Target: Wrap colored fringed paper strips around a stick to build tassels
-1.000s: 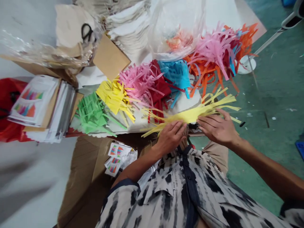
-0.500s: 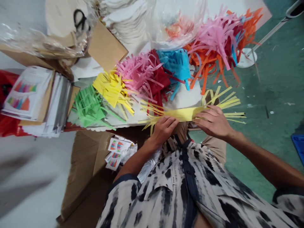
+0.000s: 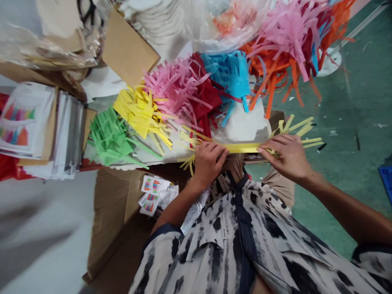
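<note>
My left hand (image 3: 208, 161) and my right hand (image 3: 288, 157) both pinch a long yellow fringed paper strip (image 3: 245, 148), stretched flat between them at the near edge of the white work surface (image 3: 245, 126). Loose yellow fringe ends stick out past my right hand and curl below my left hand. Behind the strip lie piles of cut paper fringe: green (image 3: 112, 139), yellow (image 3: 141, 112), pink (image 3: 174, 87), dark red (image 3: 206, 98), blue (image 3: 228, 75) and orange (image 3: 272, 71).
A stack of printed cards and paper (image 3: 39, 126) sits at the left. A brown card (image 3: 128, 51), clear plastic bags (image 3: 45, 51) and black scissors (image 3: 87, 10) lie at the back. A cardboard box (image 3: 119, 216) with small printed packets (image 3: 151, 192) stands below. Green floor (image 3: 352, 102) is on the right.
The yellow strip has been folded narrower and pulled straight between my hands. My hands have closed onto it and the view has tilted down slightly.
</note>
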`<state>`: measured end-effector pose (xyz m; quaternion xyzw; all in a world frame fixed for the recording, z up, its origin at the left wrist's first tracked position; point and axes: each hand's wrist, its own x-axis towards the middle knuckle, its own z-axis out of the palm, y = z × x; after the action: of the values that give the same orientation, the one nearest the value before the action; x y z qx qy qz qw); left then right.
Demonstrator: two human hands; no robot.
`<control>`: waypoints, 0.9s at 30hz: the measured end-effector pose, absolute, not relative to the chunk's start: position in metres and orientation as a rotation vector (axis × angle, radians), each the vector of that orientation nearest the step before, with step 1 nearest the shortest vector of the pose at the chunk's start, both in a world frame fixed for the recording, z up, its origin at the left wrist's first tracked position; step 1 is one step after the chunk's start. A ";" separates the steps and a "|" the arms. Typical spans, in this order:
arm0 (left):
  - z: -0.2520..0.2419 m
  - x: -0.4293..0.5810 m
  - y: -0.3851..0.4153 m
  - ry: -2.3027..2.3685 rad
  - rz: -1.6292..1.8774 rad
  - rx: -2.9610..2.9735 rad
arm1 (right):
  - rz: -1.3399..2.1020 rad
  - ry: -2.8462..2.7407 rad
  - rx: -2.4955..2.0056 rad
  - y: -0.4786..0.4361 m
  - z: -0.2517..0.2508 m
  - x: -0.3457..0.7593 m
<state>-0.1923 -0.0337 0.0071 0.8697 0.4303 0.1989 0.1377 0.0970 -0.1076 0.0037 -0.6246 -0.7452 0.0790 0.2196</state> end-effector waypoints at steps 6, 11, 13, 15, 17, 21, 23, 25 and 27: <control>0.003 -0.184 -0.031 1.403 0.544 2.534 | 0.112 -2.049 -1.921 -0.103 0.005 0.082; 0.003 -0.181 -0.022 1.393 0.495 2.556 | -0.004 -2.110 -1.981 -0.098 0.004 0.074; 0.004 -0.179 -0.018 1.391 0.455 2.561 | -0.045 -2.111 -1.998 -0.098 0.004 0.071; 0.005 -0.178 -0.017 1.400 0.417 2.569 | -0.056 -2.089 -2.032 -0.097 0.003 0.066; 0.005 -0.176 -0.017 1.415 0.435 2.579 | -0.009 -2.044 -2.077 -0.097 0.003 0.064; 0.003 -0.174 -0.018 1.244 0.602 2.646 | 0.099 -1.970 -2.059 -0.103 0.005 0.076; 0.002 -0.173 -0.017 0.995 0.595 2.706 | 0.027 -1.936 -2.019 -0.110 0.005 0.088; 0.002 -0.171 -0.015 0.782 0.521 2.736 | -0.167 -1.880 -1.976 -0.119 0.003 0.095; 0.002 -0.169 -0.013 0.677 0.463 2.738 | -0.310 -1.901 -1.868 -0.129 0.001 0.091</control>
<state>-0.1687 -0.0134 0.0020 0.9484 0.2343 0.1604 0.1411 0.0915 -0.1289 0.0009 -0.6780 -0.6900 -0.1124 0.2271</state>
